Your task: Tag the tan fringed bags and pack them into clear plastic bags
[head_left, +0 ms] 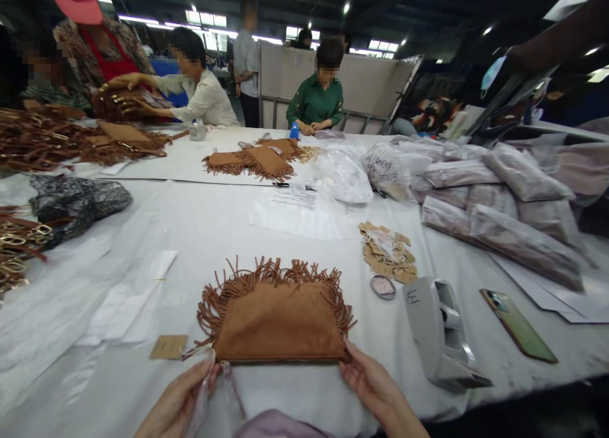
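Lilac cloth (280, 425) shows at the near edge, between the forearms. Beyond it, the left hand (185, 390) grips the near left corner of a brown fringed pouch (280, 321), something translucent hanging from its fingers; the right hand (373, 381) pinches the near right corner. Pouch straight ahead, long axis left to right, neither hand clearly nearer; its fringe spreads left, right and far. A tan tag (169, 347) lies just left, a tape dispenser (421, 324) farther right.
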A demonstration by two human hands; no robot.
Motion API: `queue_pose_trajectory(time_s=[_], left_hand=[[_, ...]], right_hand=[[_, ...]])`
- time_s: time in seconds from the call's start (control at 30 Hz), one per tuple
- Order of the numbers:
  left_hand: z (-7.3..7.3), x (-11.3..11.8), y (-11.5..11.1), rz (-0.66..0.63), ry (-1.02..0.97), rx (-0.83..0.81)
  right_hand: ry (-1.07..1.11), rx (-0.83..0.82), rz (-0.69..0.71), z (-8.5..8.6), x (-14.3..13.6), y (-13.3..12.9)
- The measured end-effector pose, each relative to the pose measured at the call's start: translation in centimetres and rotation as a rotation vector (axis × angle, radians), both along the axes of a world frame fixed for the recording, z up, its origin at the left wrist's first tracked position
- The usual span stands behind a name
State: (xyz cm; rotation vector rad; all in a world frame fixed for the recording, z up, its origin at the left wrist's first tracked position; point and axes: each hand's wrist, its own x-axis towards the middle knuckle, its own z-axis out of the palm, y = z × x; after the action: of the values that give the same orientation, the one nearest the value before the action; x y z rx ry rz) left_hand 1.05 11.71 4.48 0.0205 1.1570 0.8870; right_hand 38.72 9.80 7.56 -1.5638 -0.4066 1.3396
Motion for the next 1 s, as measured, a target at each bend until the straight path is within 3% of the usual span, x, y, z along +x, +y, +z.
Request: queue_pose_trajectory(time_s=[0.17,0.27,0.37,0.47,0.6,0.7,0.87,1.0], left_hand=[[0.9,1.0,1.5,0.0,-0.229,-0.123],[1.5,2.8,3.5,-0.072,-0.203,-0.108],[2.4,3.5,5.2,-0.218,-0.105,-0.038],[3.8,1.8,4.9,-0.413,-0.027,0.093],[5.5,-1.8,1.7,-0.603,0.021,0.241],[5.5,-2.0,0.5,-0.487,-0.082,0.266],[3.5,0.7,2.9,-0.239,-0.035,0.146],[3.4,0.1,2.9,-0.303,-0.082,0.045]], right_hand=[[0.259,-0.163,0.109,0.9,0.3,0.4],[0.28,-0.189,0.184,1.5,-0.1,2.9],[0.282,-0.212,0.163,1.7,-1.1,6.0],[0.291,-0.177,0.144,1.7,-2.2,6.8],[0.338,-0.152,0.332,1.6,-2.7,3.4],[0.339,-0.155,0.353,1.6,-2.8,2.0],[0.348,-0.178,0.251,1.9,-3.3,4.5],[0.458,-0.302,0.33,1.9,-2.8,3.8]])
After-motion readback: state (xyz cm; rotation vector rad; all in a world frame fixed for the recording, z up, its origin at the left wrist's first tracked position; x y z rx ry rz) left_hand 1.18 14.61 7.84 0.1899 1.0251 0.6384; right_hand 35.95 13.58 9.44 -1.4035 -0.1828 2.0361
